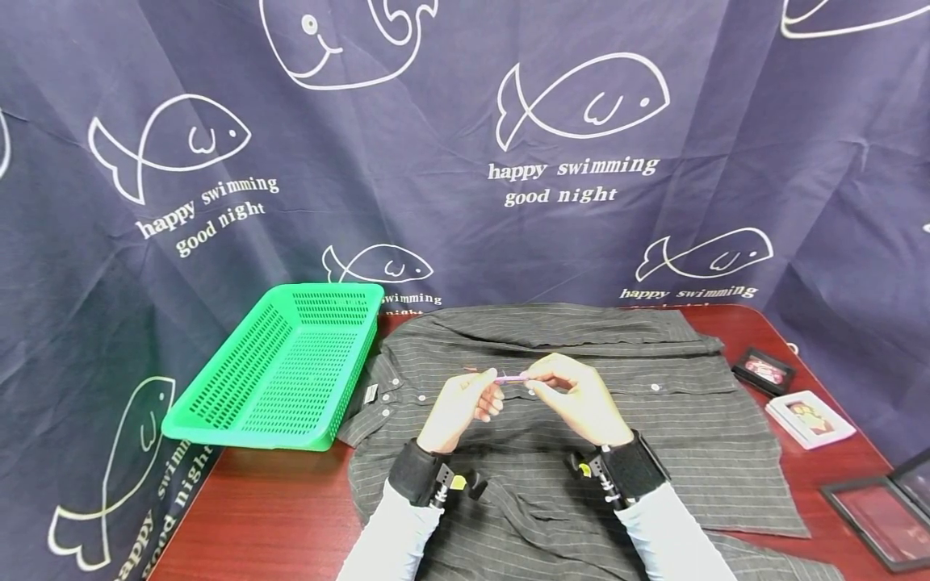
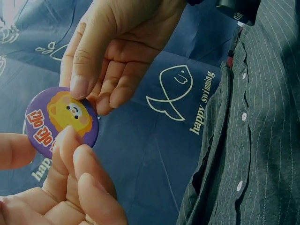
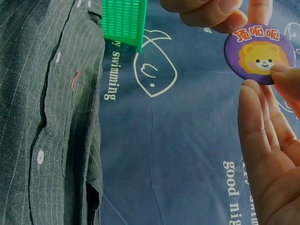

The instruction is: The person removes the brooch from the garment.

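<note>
A round button badge (image 2: 70, 117) is held up between both hands over a dark grey pinstriped shirt (image 1: 697, 444). Its purple face bears a yellow lion and red lettering, plain in both wrist views; from the head it appears nearly edge-on as a thin purple strip. My left hand (image 1: 461, 403) pinches the badge's left edge between thumb and fingers. Opposite it, my right hand (image 1: 581, 395) grips the right edge, thumb on the printed face in the right wrist view. The shirt lies spread beneath, collar to the left, white buttons (image 2: 244, 116) showing.
Left of the shirt stands a green plastic basket (image 1: 291, 379) on the red-brown table (image 1: 276, 508). At the right lie a black case (image 1: 764, 371), a white square box (image 1: 810, 420) with a picture, and an open black-rimmed case (image 1: 879, 524). A fish-print curtain (image 1: 450, 121) hangs behind.
</note>
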Available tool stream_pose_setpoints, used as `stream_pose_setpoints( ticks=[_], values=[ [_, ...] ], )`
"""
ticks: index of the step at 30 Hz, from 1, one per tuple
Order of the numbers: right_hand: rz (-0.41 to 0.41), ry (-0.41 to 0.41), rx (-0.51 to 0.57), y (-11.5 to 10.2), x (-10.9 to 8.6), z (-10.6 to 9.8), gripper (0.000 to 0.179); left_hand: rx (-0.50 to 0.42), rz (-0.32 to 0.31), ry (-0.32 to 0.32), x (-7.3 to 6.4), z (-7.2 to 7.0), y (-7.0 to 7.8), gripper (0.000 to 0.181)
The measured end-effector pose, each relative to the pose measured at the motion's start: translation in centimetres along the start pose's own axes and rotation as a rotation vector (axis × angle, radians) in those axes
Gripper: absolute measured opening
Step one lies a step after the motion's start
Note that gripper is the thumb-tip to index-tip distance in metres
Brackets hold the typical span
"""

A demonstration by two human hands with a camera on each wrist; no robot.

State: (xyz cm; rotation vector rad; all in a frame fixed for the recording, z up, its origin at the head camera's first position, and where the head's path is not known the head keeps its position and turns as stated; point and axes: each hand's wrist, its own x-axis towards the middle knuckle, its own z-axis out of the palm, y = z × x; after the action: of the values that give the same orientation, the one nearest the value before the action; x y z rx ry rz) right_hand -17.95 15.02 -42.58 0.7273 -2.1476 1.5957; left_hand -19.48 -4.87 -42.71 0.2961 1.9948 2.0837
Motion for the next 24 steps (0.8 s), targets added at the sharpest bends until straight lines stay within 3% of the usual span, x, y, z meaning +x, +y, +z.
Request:
stream_pose_setpoints(
  ticks=[16,24],
  values=[
    [-0.031,-0.039,0.049,0.42,-0.09,0.28,0.018,-0.119,-0.037,-0.022,-0.04,-0.32,-0.3,0.023],
    [-0.047,-0.045,0.054,0.63,-0.07,0.48,0.022,-0.116,-0.044,0.004,-0.11,-0.21,-0.06,0.023]
  ],
)
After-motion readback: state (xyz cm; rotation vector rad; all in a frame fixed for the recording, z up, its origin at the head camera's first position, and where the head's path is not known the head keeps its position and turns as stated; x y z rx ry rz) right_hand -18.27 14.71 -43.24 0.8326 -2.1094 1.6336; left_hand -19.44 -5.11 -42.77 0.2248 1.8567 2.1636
